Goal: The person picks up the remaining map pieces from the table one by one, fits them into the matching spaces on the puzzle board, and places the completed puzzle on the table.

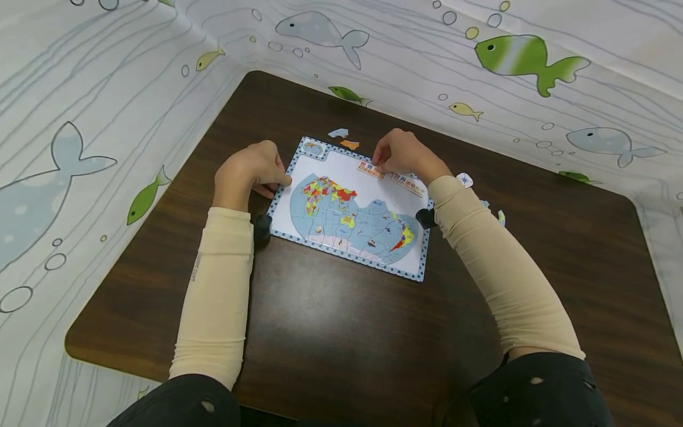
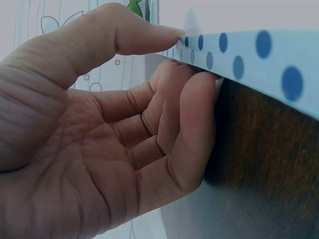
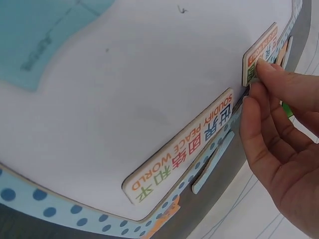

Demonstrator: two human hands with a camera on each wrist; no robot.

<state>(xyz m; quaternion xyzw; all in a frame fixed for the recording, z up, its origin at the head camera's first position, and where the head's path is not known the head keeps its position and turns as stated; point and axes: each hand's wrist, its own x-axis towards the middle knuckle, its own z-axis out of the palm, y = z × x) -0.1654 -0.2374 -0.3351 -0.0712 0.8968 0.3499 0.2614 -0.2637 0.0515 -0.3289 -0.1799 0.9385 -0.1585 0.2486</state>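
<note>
A puzzle board [image 1: 347, 253] with a blue dotted border lies on the table, bearing a partly pieced world map [image 1: 341, 225]. My left hand [image 1: 253, 169] grips its left edge; in the left wrist view the thumb rests on the dotted border [image 2: 264, 45] and curled fingers tuck under. At the far edge, my right hand [image 1: 402, 155] pinches a small label piece [image 3: 261, 52] with coloured lettering between thumb and fingers. That piece sits over the board's white area. Beside it, a longer label strip [image 3: 179, 149] lies along the same edge.
Beyond the board lie a pale blue piece [image 1: 338, 133] and an orange piece [image 1: 350, 145]. Right of the board, a compass piece [image 1: 465, 179] and a blue-green piece [image 1: 501, 217] lie near the right forearm. A fish-patterned covering [image 1: 427, 83] borders the dark table [image 1: 320, 344].
</note>
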